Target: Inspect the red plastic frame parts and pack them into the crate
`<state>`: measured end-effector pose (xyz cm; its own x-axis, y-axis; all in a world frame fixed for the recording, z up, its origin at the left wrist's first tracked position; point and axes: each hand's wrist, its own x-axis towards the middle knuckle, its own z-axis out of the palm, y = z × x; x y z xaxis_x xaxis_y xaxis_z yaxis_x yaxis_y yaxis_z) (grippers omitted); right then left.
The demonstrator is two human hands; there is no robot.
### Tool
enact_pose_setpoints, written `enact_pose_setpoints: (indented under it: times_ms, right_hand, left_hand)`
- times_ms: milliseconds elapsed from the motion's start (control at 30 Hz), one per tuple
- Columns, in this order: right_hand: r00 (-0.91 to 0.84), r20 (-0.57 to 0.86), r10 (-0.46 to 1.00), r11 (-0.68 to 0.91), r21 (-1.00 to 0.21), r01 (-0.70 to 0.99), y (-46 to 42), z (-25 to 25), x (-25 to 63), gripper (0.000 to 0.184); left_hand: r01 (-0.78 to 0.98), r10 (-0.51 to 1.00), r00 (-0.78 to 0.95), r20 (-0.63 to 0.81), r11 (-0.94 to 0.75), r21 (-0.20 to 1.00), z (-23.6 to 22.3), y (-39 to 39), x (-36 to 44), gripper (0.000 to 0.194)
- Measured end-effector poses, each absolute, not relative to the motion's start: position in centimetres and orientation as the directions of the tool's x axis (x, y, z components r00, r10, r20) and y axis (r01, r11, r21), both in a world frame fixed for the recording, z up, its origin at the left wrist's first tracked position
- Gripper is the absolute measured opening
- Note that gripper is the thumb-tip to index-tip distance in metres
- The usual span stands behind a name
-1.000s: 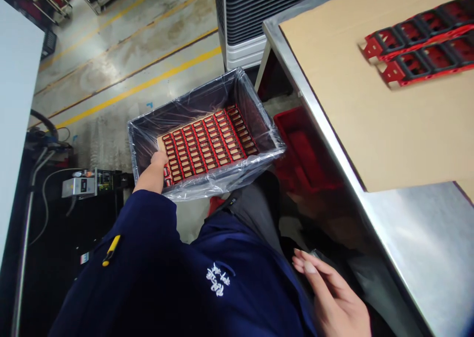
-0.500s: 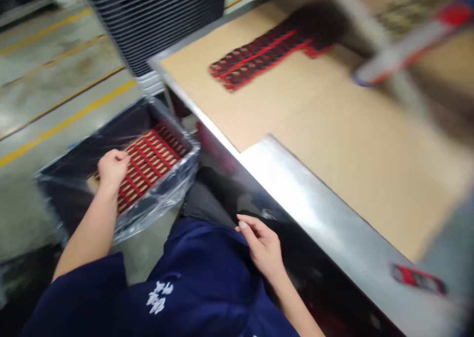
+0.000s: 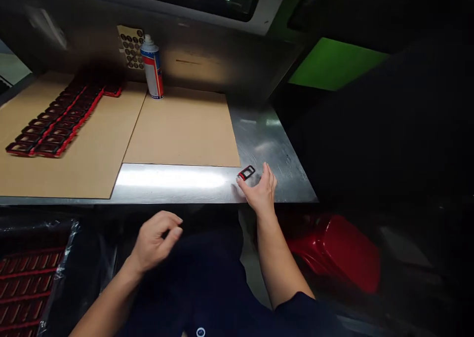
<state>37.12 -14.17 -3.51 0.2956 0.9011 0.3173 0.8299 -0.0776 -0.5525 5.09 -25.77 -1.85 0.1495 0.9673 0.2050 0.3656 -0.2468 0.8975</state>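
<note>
My right hand [image 3: 261,191] rests at the front edge of the steel table [image 3: 266,144], fingers spread, tips just short of a single small red and black frame part [image 3: 247,172]. My left hand [image 3: 155,241] hovers below the table edge over my lap, fingers loosely curled and empty. Two rows of the same red and black parts [image 3: 55,125] lie on a cardboard sheet [image 3: 74,159] at the left. A second cardboard sheet [image 3: 185,130] lies in the table's middle.
A blue, white and red spray can [image 3: 152,68] stands at the back by a sheet of round stickers [image 3: 130,46]. A plastic-lined bin with red parts [image 3: 25,282] sits low at the left. A red crate [image 3: 333,250] is under the table at the right.
My view has swung from the bin to the table. My left hand left the bin and came to my lap. My right hand rose from my lap to the table edge beside the single part.
</note>
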Motion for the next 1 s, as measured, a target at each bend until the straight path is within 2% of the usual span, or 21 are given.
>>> enact_pose_setpoints:
  times_ms: [33, 100, 167, 233, 300, 367, 400, 467, 533, 700, 900, 1000]
  right_hand:
    - [0.291, 0.261, 0.921, -0.100, -0.563, 0.820, -13.4, -3.6, 37.5, 0.099]
    - [0.293, 0.172, 0.940, -0.135, -0.603, 0.786, -12.4, -3.8, 37.7, 0.094]
    - [0.292, 0.145, 0.945, -0.137, -0.635, 0.760, -12.5, -3.7, 37.1, 0.079]
    - [0.216, 0.138, 0.967, -0.068, -0.675, 0.734, -13.8, -3.1, 35.6, 0.068]
    - [-0.013, 0.108, 0.994, 0.090, -0.757, 0.648, -15.9, -2.1, 33.4, 0.065]
    - [-0.302, 0.076, 0.950, 0.229, -0.827, 0.513, -18.2, -0.9, 31.1, 0.067]
    - [-0.432, 0.076, 0.899, 0.288, -0.846, 0.450, -19.2, -0.3, 30.0, 0.068]
    - [-0.587, 0.092, 0.804, 0.360, -0.862, 0.358, -20.7, 0.6, 28.2, 0.068]
    - [-0.643, 0.119, 0.757, 0.400, -0.861, 0.312, -21.6, 0.8, 26.8, 0.070]
    - [-0.666, 0.168, 0.727, 0.433, -0.865, 0.254, -22.7, 0.0, 24.9, 0.075]
    - [-0.626, 0.211, 0.751, 0.388, -0.908, 0.159, -23.5, -0.5, 24.0, 0.078]
    - [-0.620, 0.222, 0.752, 0.375, -0.919, 0.125, -23.8, -0.6, 24.0, 0.071]
  left_hand:
    - [0.328, 0.950, 0.239, 0.200, -0.273, 0.905, -1.5, -25.6, 6.0, 0.012]
    - [0.274, 0.929, 0.324, 0.176, -0.270, 0.923, -1.2, -25.5, 7.1, 0.008]
    - [0.227, 0.956, 0.271, 0.115, -0.179, 0.957, -1.3, -25.5, 7.5, 0.008]
    - [0.109, 0.992, 0.122, -0.031, 0.017, 0.994, -1.6, -25.5, 7.9, 0.013]
    - [-0.128, 0.968, 0.019, -0.250, 0.250, 0.960, -1.8, -25.5, 8.4, 0.025]
    - [-0.391, 0.905, 0.053, -0.422, 0.408, 0.825, -1.7, -25.5, 8.7, 0.041]
    - [-0.487, 0.883, 0.100, -0.458, 0.445, 0.751, -1.6, -25.7, 8.7, 0.048]
    - [-0.590, 0.867, 0.164, -0.471, 0.469, 0.657, -1.5, -26.1, 8.5, 0.056]
    - [-0.615, 0.858, 0.189, -0.478, 0.482, 0.624, -1.5, -26.9, 8.1, 0.054]
    - [-0.638, 0.854, 0.158, -0.495, 0.471, 0.609, -1.2, -29.1, 6.9, 0.039]
    - [-0.666, 0.877, 0.214, -0.430, 0.453, 0.593, -0.9, -29.8, 6.5, 0.041]
    - [-0.650, 0.890, 0.212, -0.402, 0.436, 0.622, -1.0, -30.0, 6.8, 0.042]
